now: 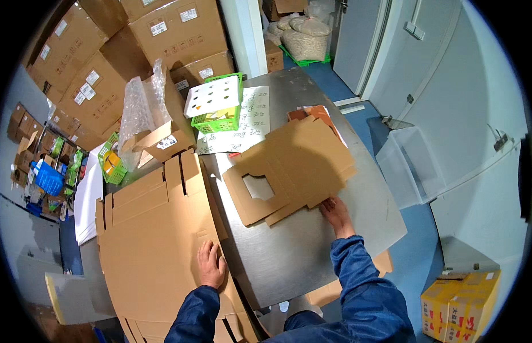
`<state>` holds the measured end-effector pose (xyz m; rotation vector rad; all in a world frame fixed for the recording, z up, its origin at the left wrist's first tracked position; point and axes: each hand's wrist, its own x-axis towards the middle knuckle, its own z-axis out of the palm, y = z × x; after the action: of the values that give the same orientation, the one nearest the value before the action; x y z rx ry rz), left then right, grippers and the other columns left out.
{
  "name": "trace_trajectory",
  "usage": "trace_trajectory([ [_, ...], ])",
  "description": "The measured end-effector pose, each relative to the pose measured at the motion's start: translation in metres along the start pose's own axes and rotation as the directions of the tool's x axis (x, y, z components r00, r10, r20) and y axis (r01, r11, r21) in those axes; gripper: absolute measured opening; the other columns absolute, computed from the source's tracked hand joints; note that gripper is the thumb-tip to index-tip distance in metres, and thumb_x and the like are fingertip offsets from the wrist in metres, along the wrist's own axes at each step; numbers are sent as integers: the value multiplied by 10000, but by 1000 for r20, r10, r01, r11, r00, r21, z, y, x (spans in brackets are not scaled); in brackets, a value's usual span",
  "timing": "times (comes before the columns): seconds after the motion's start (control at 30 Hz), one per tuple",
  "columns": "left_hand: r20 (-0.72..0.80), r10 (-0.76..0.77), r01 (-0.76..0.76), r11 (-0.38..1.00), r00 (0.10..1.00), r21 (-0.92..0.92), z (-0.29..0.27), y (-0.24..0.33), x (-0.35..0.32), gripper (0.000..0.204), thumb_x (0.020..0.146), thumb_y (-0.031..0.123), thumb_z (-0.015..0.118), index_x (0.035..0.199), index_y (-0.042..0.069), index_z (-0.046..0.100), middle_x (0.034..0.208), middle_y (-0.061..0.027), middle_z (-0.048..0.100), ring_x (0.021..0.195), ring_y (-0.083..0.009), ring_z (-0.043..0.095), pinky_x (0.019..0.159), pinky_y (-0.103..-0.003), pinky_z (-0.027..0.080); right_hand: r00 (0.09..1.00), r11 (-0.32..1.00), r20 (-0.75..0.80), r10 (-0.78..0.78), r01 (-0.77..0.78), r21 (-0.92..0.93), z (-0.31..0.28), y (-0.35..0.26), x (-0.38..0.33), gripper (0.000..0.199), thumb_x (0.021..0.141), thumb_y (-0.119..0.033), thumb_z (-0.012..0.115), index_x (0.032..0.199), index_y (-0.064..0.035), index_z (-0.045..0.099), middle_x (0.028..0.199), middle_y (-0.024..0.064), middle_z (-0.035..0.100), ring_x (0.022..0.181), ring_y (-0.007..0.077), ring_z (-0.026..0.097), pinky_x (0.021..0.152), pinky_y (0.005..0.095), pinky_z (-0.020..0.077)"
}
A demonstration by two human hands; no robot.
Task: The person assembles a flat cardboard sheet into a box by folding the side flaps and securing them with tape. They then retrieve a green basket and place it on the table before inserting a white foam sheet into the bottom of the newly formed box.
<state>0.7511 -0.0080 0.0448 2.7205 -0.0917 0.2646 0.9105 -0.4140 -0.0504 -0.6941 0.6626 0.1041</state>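
Note:
My left hand [210,266] lies flat with its fingers apart on a large brown cardboard sheet [146,246]. That sheet has slots and folding flaps along its ends and covers the table's left side. My right hand [337,217] is at the near edge of a smaller die-cut cardboard blank [303,160], with its fingers stretched out and apart at the rim. This blank has a notched cutout toward its left end and overlaps other flat pieces. Part of the right fingertips is hard to make out against the cardboard.
A metal table [369,211] carries a green basket [214,124] topped by a white holed sheet, a handwritten paper [257,111] and an open carton [172,123] with bubble wrap. Cartons [180,34] are stacked behind. A clear plastic bin [409,166] and yellow box [460,306] stand at right.

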Motion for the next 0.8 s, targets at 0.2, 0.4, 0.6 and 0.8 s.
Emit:
trace_trajectory([
  [0.2, 28, -33, 32, 999, 999, 20, -7, 2, 0, 416, 767, 122, 552, 1169, 40, 480, 1276, -165, 406, 1220, -351, 344, 1032, -446, 267, 920, 896, 195, -340, 380, -231, 47, -38, -5, 121, 866, -156, 553, 945, -68, 579, 855, 50, 619, 702, 167, 595, 655, 302, 494],
  [0.4, 22, -23, 23, 1000, 999, -6, -6, 5, 5, 416, 759, 123, 556, 1161, 42, 486, 1265, -158, 414, 1221, -339, 351, 1036, -458, 265, 778, 774, 194, -598, 623, -112, 71, -153, 28, 121, 871, -122, 559, 954, -39, 587, 787, 16, 598, 636, 127, 545, 613, 258, 444],
  [0.6, 1, -19, 19, 999, 1000, -28, -6, 1, 6, 418, 756, 124, 569, 1157, 31, 498, 1265, -159, 420, 1221, -336, 359, 1029, -461, 276, 767, 727, 305, -565, 637, -255, 144, -229, 128, 233, 869, -204, 564, 966, 7, 568, 813, 51, 569, 729, 164, 576, 658, 265, 480],
  [0.8, 4, -19, 19, 1000, 1000, -23, -13, 0, 4, 417, 762, 124, 562, 1161, 27, 487, 1264, -167, 417, 1208, -349, 363, 1026, -454, 280, 806, 605, 538, -247, 562, -563, 169, -137, 68, 203, 910, -186, 497, 968, -6, 568, 863, 50, 586, 739, 127, 551, 682, 252, 458],
])
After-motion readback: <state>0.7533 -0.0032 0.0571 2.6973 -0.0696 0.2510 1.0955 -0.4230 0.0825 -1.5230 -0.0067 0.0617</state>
